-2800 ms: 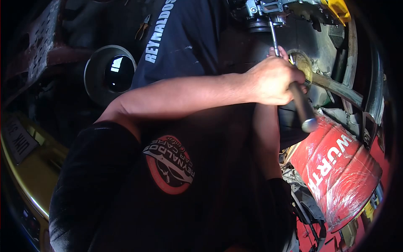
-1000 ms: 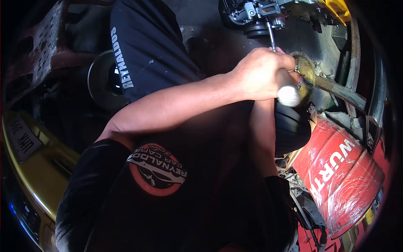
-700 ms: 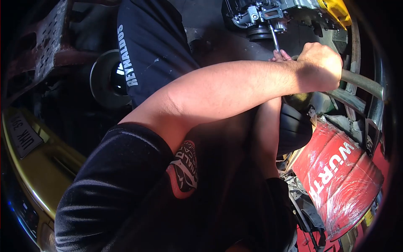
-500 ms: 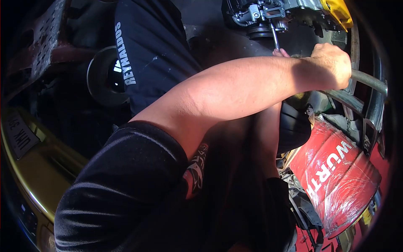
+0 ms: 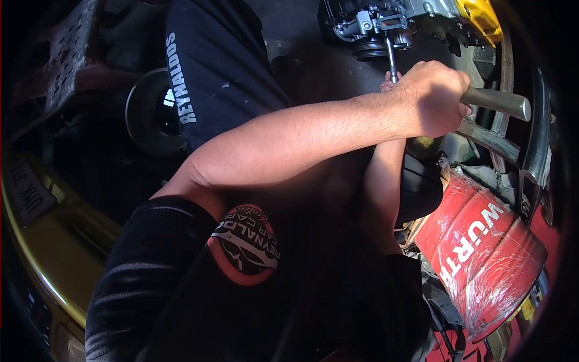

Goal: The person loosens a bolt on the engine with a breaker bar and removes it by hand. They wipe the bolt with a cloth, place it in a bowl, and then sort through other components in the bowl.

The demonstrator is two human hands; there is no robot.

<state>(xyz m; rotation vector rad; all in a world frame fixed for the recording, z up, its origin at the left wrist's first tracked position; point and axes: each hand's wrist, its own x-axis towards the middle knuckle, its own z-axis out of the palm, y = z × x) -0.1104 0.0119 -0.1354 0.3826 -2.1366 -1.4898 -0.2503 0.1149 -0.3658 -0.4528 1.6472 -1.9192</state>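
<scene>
My left hand point(image 5: 431, 96) is closed in a fist around a thick greyish bar point(image 5: 497, 102), whose rounded end juts out to the right. What lies on the other side of the fist is hidden. Beyond my left forearm, the fingers of my right hand point(image 5: 387, 84) curl round the near end of a slim silver rod-shaped tool point(image 5: 391, 57). The tool's far end reaches the engine point(image 5: 368, 27), by its ribbed pulley point(image 5: 370, 48). My left wrist partly covers the right hand.
A red WÜRTH drum point(image 5: 482, 253) wrapped in clear plastic stands at the right. Metal rails point(image 5: 494, 142) run above it. To the left are a gold car body point(image 5: 66, 259) with a licence plate and a perforated metal ramp point(image 5: 69, 54). Yellow cover point(image 5: 482, 21) sits at the top right.
My left hand has drawn back to the left with the bar, and its elbow has dropped. The silver tool has shifted slightly left, still in my right hand.
</scene>
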